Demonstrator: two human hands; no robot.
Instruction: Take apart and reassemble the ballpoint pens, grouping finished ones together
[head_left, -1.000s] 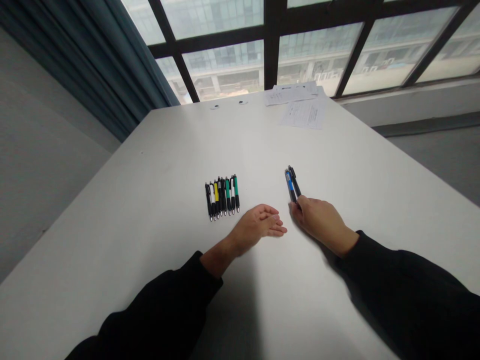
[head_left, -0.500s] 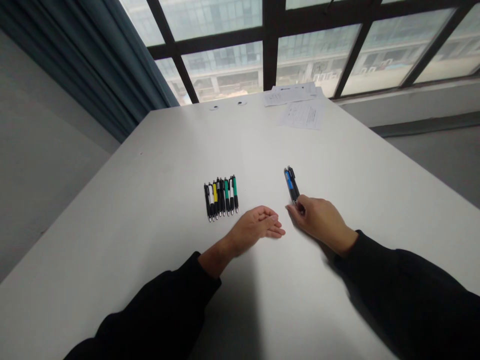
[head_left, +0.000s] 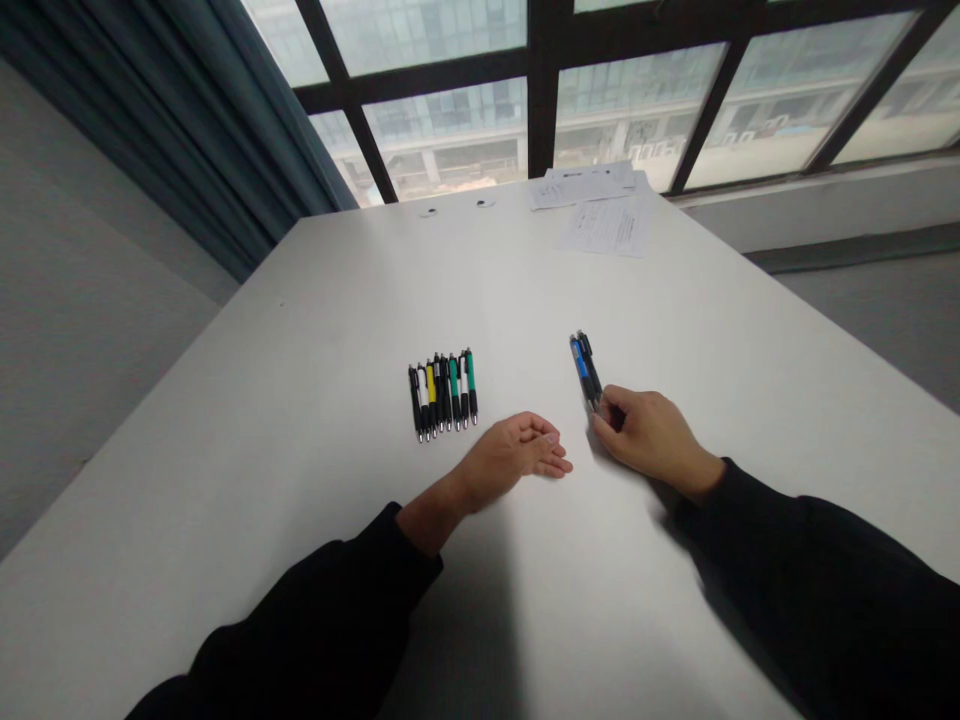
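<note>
A blue pen (head_left: 581,362) and a black pen (head_left: 590,364) are laid side by side on the tabletop (head_left: 360,320), between ten and eleven o'clock from the right hand (head_left: 645,430). Its thumb and forefinger are bent in at the pair's lower tips; whether the pens are gripped or merely touched cannot be told. The left hand (head_left: 514,450) is held open and empty, its fingers loosely extended, with the pair placed between one and two o'clock from it. At ten o'clock from the left hand a row (head_left: 447,392) is set close together.

Two pens are counted in the pair. In the row eight can be counted: one yellow, two white, two green and three mainly black. Two small discs (head_left: 485,204) are seen at twelve o'clock, by the far edge.

The right hand's other fingers are mostly hidden. Printed sheets (head_left: 607,228) are overlapped at twelve o'clock from the pair, too small to be read. Both sleeves (head_left: 322,610) are cut off by the view's edges.
</note>
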